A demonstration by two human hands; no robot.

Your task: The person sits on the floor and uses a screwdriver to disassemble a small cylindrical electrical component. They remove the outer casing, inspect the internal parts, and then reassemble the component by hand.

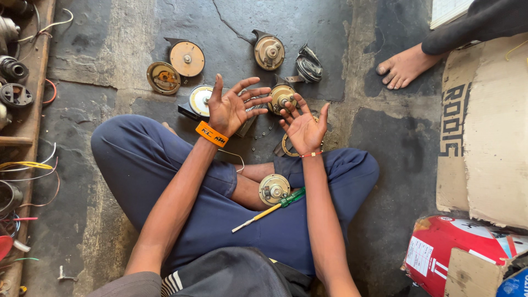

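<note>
As I look down from the head camera, the largest thing is the grey concrete floor, stained and cracked, on which the person sits cross-legged in blue trousers. At the right edge lies a flattened cardboard sheet, with a red carton below it and another person's bare foot above it. A wooden ledge at the left carries wires and dark parts.

Both forearms are raised over the lap. I see the left hand, with an orange wristband, palm up and fingers spread, holding nothing. The right hand, with a thin red thread on the wrist, is likewise open and empty.

A round disc horn unit rests on the crossed legs, just beside a green-handled screwdriver lying across the trousers. More horn parts lie on the floor beyond the hands: a tan diaphragm disc, a brass-coloured housing, a second horn body and a black coil piece.
</note>
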